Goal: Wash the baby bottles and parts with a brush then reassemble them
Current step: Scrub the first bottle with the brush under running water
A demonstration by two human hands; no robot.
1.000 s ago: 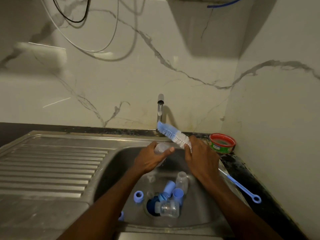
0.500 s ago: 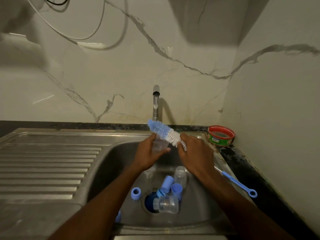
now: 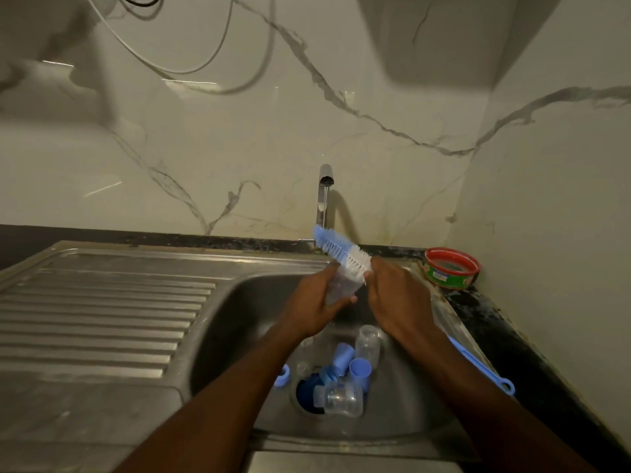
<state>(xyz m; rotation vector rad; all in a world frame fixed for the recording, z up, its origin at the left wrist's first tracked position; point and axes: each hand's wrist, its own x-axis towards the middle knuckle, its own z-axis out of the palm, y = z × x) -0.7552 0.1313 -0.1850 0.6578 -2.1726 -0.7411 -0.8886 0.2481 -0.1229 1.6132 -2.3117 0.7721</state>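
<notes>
My left hand [image 3: 316, 302] grips a clear baby bottle [image 3: 343, 285] over the sink basin [image 3: 239, 319]. My right hand [image 3: 397, 295] holds a blue-and-white bottle brush [image 3: 341, 250] just below its bristles; the bristles lie against the bottle's upper end and the blue tip points up-left toward the tap [image 3: 324, 196]. The brush's blue handle [image 3: 485, 370] sticks out behind my right forearm. At the basin's bottom, around the drain, lie two more clear bottles [image 3: 367, 346] [image 3: 341, 401], blue caps [image 3: 360, 370] and a blue ring [image 3: 282, 375].
A ribbed steel draining board [image 3: 102, 312] lies to the left of the basin. A red-rimmed green tub [image 3: 450, 268] sits on the dark counter at the back right corner. Marble walls close in behind and on the right.
My hands with the bottle and brush keep their pose over the basin; the brush tip has shifted slightly relative to the tap. The camera view has drifted a little.
</notes>
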